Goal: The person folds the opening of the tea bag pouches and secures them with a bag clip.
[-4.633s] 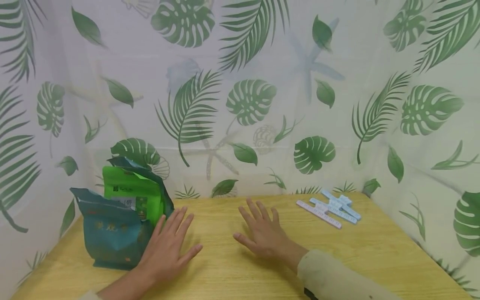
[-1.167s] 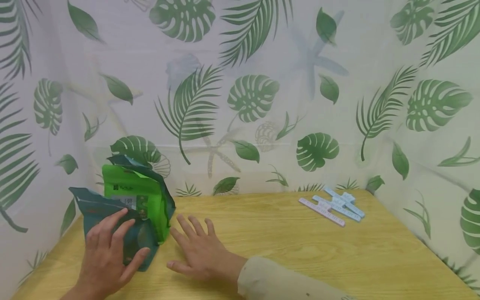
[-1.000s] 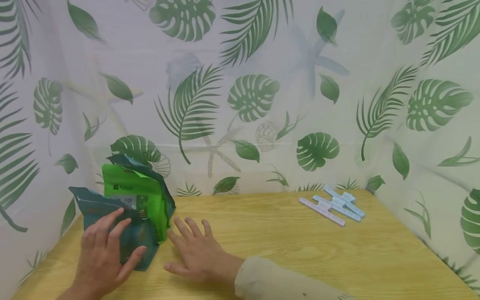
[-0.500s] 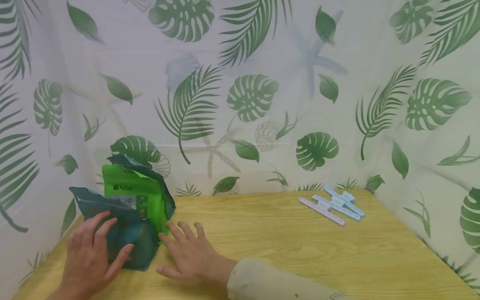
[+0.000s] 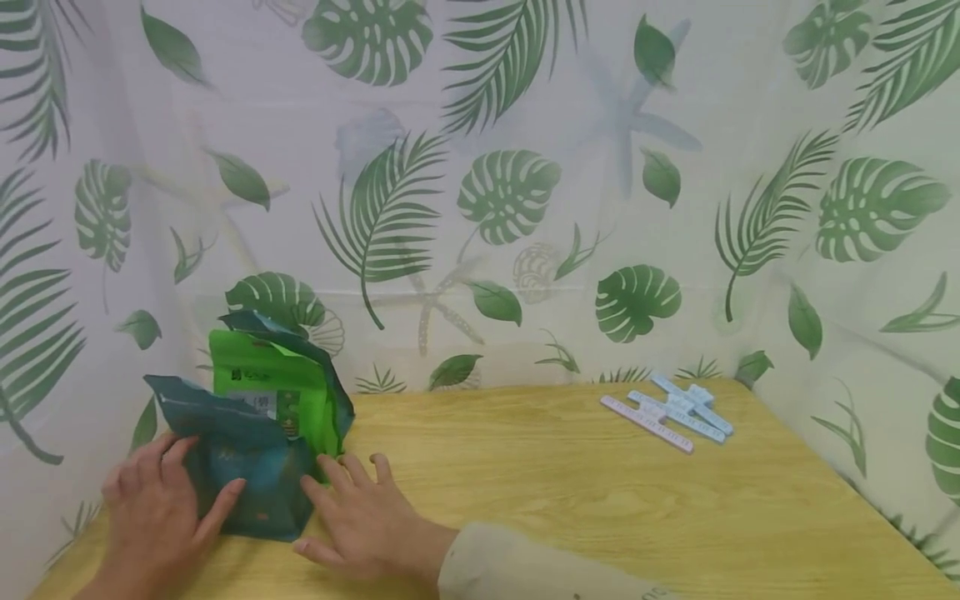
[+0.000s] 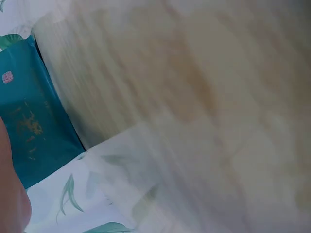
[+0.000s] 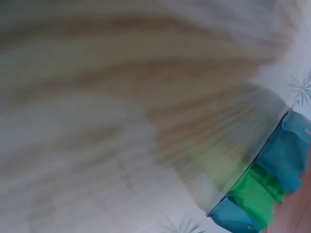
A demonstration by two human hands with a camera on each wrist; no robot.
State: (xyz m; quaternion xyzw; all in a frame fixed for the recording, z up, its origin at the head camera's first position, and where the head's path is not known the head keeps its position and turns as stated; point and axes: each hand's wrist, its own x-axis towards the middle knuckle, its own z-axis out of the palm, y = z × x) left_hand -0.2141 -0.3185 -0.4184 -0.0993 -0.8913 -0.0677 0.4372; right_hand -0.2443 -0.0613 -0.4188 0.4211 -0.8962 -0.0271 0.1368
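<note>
A dark teal pouch (image 5: 247, 475) stands at the table's left, with a bright green pouch (image 5: 266, 387) upright right behind it. My left hand (image 5: 161, 500) lies against the teal pouch's left side, fingers fairly straight and thumb across its front. My right hand (image 5: 352, 512) lies flat on the table with straight fingers, its fingertips touching the pouches' lower right corner. The left wrist view is blurred and shows the teal pouch (image 6: 29, 126) beside the table edge. In the blurred right wrist view both pouches (image 7: 252, 194) appear at the lower right.
The wooden table (image 5: 562, 500) is walled on three sides by a leaf-print curtain (image 5: 495, 192). Several pale blue and pink flat strips (image 5: 667, 412) lie at the back right. A beige sleeve (image 5: 525, 567) covers my right forearm.
Both hands have slid left. The left hand moved from the teal pouch's front to its left side; the right hand came up against the pouches' right base. The pouches stayed put.
</note>
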